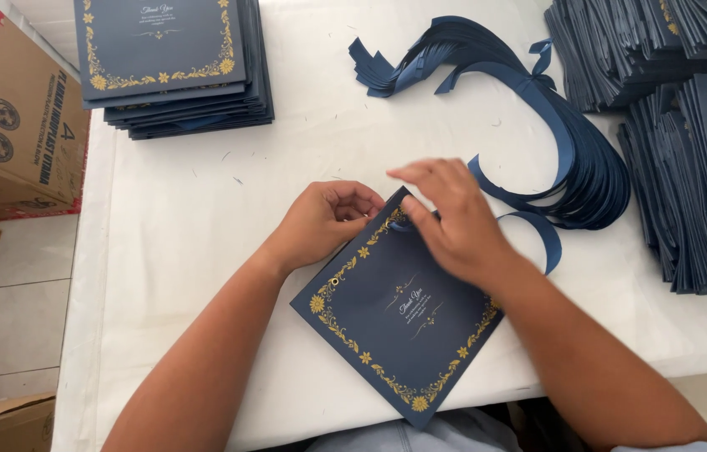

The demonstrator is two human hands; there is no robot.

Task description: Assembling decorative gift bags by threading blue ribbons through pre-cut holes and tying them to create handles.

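Note:
A dark blue flat paper bag with gold flower borders lies tilted on the white table in front of me. My left hand grips the bag's upper corner edge. My right hand rests over the same top edge, fingers pinching a dark blue ribbon that loops out to the right of the bag. A small metal eyelet shows near the bag's left edge.
A bundle of blue ribbons curves across the table's far side. A stack of finished bags sits far left; more stacks fill the right. Cardboard boxes stand on the floor left.

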